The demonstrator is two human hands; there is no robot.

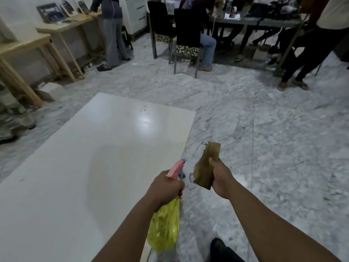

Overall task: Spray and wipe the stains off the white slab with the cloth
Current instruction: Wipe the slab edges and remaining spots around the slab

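A large white slab point(94, 157) lies flat on the marble floor, filling the left half of the view. Small dark stains point(144, 109) dot its far end. My left hand point(166, 188) grips the neck of a spray bottle point(164, 229) with a yellow body and a pink head, whose nozzle points toward the slab's far end. My right hand point(221, 178) holds a folded brownish cloth point(204, 167) up in the air, just right of the slab's right edge.
Wooden tables point(24, 46) line the left wall. A person stands at them point(113, 35). Farther back a dark table point(264, 21) has chairs and seated people; another person's legs point(302, 63) stand at the right. My dark shoe point(219, 246) shows at the bottom.
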